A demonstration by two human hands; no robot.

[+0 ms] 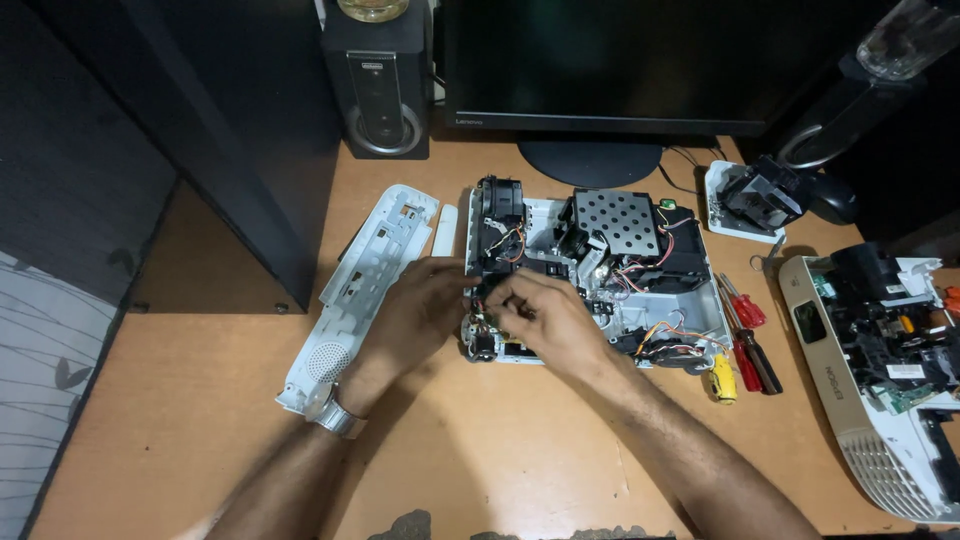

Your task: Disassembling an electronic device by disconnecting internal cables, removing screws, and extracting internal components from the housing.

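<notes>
An opened white plastic projector chassis (pixel 600 270), its lid off and its wiring, black fan and perforated metal shield plate (pixel 617 222) exposed, lay in the middle of the wooden worktop (pixel 200 420), just in front of the black monitor stand (pixel 590 160). Both hands met at the chassis's front left corner. The left hand (pixel 415 315), with a metal watch (pixel 335 415) on its wrist, rested against the left edge of the chassis, its fingers curled inward; what they pinched, if anything, could not be told. The right hand (pixel 545 320) lay over the front part of the chassis, its fingers bent down together into the components near a small green circuit board, though whether they gripped anything was hidden.

Just left of the left hand lay the detached long white plastic cover panel (pixel 360 290) with a round speaker grille. To the right of the chassis, red-handled screwdrivers (pixel 745 330) and a yellow-handled tool (pixel 722 378) lay side by side. Further right sat a second dismantled cream-coloured projector (pixel 880 380), and behind it a black lens block on a white tray (pixel 750 198). A black speaker (pixel 378 85) stood at the back left.
</notes>
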